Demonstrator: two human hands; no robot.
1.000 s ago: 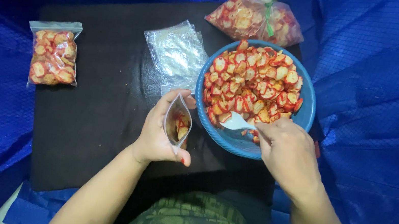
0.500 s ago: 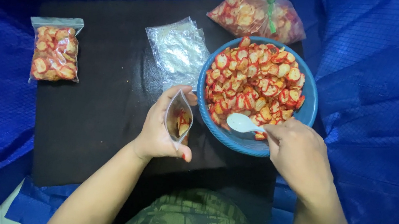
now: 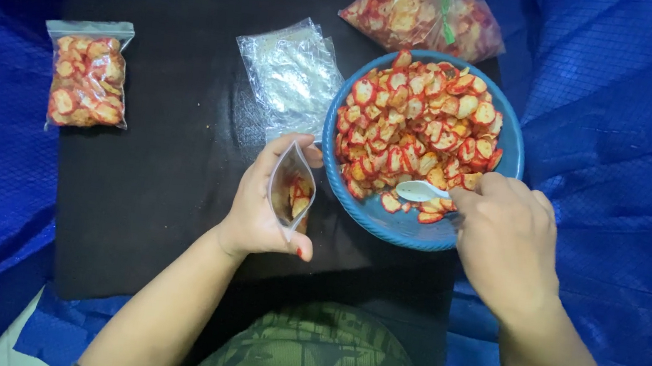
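My left hand (image 3: 260, 208) holds a small clear plastic bag (image 3: 292, 187) with its mouth spread wide; a few red-rimmed chips lie inside. It sits just left of a blue bowl (image 3: 388, 221) heaped with the same red and yellow chips (image 3: 413, 123). My right hand (image 3: 508, 236) grips a white spoon (image 3: 419, 191), whose scoop rests at the near edge of the chip pile inside the bowl.
A filled, sealed chip bag (image 3: 88, 80) lies at the left of the dark mat (image 3: 166, 187). A stack of empty clear bags (image 3: 289, 77) lies beside the bowl. A large tied bag of chips (image 3: 419, 15) sits behind it. Blue tarp (image 3: 622, 163) surrounds everything.
My right hand has drawn the spoon slightly back and right along the bowl's near side. The left hand keeps the small bag in the same place.
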